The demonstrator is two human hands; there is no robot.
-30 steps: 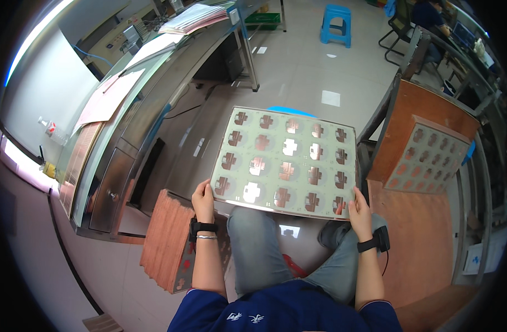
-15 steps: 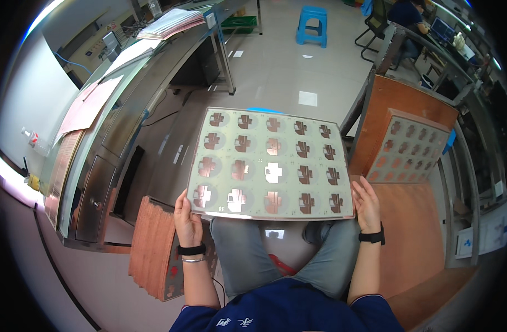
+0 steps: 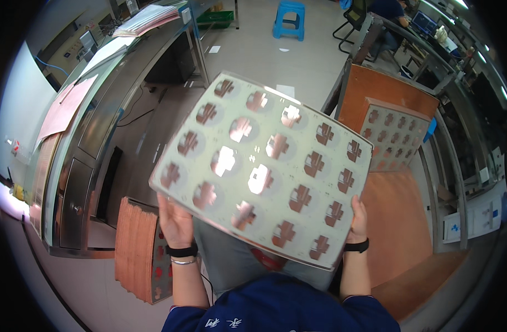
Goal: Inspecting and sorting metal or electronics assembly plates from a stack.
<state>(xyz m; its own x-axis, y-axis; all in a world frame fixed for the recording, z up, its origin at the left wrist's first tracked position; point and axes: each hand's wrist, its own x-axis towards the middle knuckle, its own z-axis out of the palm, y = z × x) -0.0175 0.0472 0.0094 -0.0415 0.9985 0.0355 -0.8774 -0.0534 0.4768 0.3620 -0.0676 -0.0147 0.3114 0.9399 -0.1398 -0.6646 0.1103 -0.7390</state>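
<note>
A pale, rectangular circuit-board panel (image 3: 289, 180) with rows of copper-coloured patterns is held up above my lap, tilted so that its right end dips toward me. My left hand (image 3: 175, 221) grips its near left edge, the fingers partly hidden beneath. At the right edge, my right hand (image 3: 358, 220) holds the panel with the thumb against its side. To the left below, a thick stack of similar panels (image 3: 136, 249) stands on edge on the floor. Another patterned panel (image 3: 396, 135) leans against an orange-brown board (image 3: 353, 97) on the right.
A glass-topped metal desk (image 3: 93, 138) with papers (image 3: 68, 108) runs along the left. A metal-framed rack (image 3: 333, 91) with a brown base board (image 3: 400, 216) stands on the right. Farther off are a blue stool (image 3: 289, 21) and a seated person (image 3: 387, 12) near a screen.
The panel has turned clockwise and come nearer, its left end raised. Both hands still hold it. The surroundings have shifted slightly left in view.
</note>
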